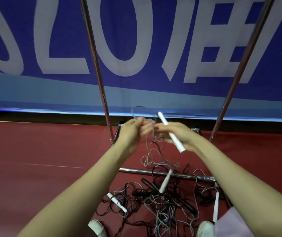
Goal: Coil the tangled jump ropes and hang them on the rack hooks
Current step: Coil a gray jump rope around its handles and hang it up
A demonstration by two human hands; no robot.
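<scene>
Currently my left hand (133,129) pinches grey rope (147,144), right hand (176,134) grips white handle (162,120), near rack (101,82). Pile (155,202) tangled on floor (34,151). Cord's probably light, limp, snag-prone; I'd hold handles, feed loops.

**Bare arms, white shoes**

The left hand (133,129) and right hand (176,134) are bare, as are both forearms. The left shoe (96,227) and right shoe (205,228) are white with rounded toes. A pale pink garment (229,224) shows at lower right.

The single head-worn camera is looking forward and down, sitting close to the rack (95,57) and apparently facing a wall banner (136,40).
</scene>
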